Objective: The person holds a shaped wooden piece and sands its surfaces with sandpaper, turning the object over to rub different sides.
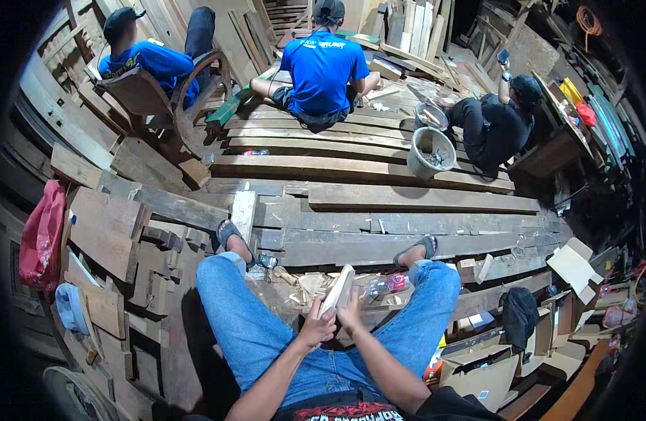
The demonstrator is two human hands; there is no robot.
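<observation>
Centrally, a hand-held pale wood piece (339, 288)

Wood shavings (310, 282) lie ahead. The left hand (317, 328) grips the piece's lower end, its tip slanting up and forward. The right hand (349, 313), blurred, lies at the piece's right side; whether it is closed cannot be told. Good handling likely means a steady left grip, clear of the right hand's path.

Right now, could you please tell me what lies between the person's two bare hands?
In the head view, a pale, elongated wooden piece lies between them: the left hand grips it, and the right hand is beside it.
</observation>
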